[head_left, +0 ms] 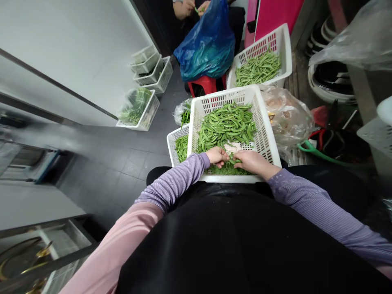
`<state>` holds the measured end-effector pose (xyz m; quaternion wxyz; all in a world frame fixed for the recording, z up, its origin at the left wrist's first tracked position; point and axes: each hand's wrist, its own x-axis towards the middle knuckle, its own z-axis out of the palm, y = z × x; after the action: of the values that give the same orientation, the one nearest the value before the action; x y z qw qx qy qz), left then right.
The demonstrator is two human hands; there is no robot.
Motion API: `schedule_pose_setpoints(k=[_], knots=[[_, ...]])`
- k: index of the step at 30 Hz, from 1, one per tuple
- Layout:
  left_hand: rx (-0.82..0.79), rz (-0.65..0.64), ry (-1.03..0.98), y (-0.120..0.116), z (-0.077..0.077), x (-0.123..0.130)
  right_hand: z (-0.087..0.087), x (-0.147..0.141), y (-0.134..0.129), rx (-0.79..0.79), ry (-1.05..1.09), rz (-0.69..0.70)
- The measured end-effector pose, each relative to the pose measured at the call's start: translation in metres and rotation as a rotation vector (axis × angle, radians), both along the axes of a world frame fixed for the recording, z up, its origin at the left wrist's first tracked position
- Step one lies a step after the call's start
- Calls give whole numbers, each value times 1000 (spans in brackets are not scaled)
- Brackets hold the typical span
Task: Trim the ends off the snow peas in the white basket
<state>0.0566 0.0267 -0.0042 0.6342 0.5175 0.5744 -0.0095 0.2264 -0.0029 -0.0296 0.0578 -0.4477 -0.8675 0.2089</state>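
A white slatted basket (267, 132) rests at my lap, with a large heap of green pods (228, 124) in its far part. Over its near part, my left hand (218, 156) is closed in a pinch, its fingertips close to those of the other hand. My right hand (252, 163) is closed on a green pod (235, 161). Thin green trimmings (226, 168) lie below both hands along the near edge. Whatever the left fingertips pinch is too small to make out.
Another basket of pods (259, 67) stands behind, beside a blue bag (205, 45) on a red stool (206, 85). A smaller basket (171, 148) is at the left. Another person's hands (191, 8) show at the top. Stacked baskets (165, 75) stand by the wall.
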Motion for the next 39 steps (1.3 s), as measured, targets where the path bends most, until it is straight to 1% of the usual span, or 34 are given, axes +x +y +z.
schedule_pose_setpoints(k=[3,6,8,9,10,11,14,16,17,18,20,23,25,26,27,29,30,31,32,34,35,36,37,38,39], knots=[[-95,149,-167,-3,12,-3,4,0,-1,35,112,-21],[-160,241,-368,-9,16,-3,6,6,3,-2,333,-49],[-159,297,-501,-12,12,-1,7,11,7,-64,488,-97],[-146,316,-533,-14,9,0,7,14,9,-89,558,-142],[-125,328,-523,-16,4,2,7,16,10,-107,620,-203],[-103,327,-470,-17,-2,3,8,19,11,-121,674,-277],[-81,247,-195,-21,-22,5,13,26,13,-175,790,-499],[-86,166,-74,-21,-30,6,18,28,12,-252,834,-579],[-79,130,-43,-21,-31,7,21,29,12,-301,852,-596],[-53,102,-22,-20,-30,7,23,29,11,-347,867,-604],[47,69,-8,-17,-23,7,27,28,11,-407,880,-602],[216,5,-85,-14,-3,9,29,28,12,-432,846,-599],[256,-107,-121,-12,10,12,27,28,12,-438,774,-583],[273,-180,-95,-11,15,14,27,28,12,-406,724,-572],[310,-260,-37,-10,20,16,27,27,12,-332,661,-566],[463,-419,136,-7,28,19,27,25,10,-98,514,-549],[559,-495,220,-6,31,19,27,23,8,15,440,-515],[649,-567,286,-4,34,19,28,22,7,96,374,-451],[719,-637,327,-3,37,19,28,20,6,133,323,-366],[819,-736,331,-1,41,17,29,18,6,118,288,-200],[864,-749,298,-1,42,16,29,18,6,100,313,-160],[913,-730,247,-1,42,16,29,18,7,83,364,-164],[960,-680,184,-1,41,17,29,17,7,56,433,-205],[1001,-600,119,-2,39,18,30,16,7,9,515,-270],[1027,-494,59,-4,35,20,30,15,7,-69,611,-348]])
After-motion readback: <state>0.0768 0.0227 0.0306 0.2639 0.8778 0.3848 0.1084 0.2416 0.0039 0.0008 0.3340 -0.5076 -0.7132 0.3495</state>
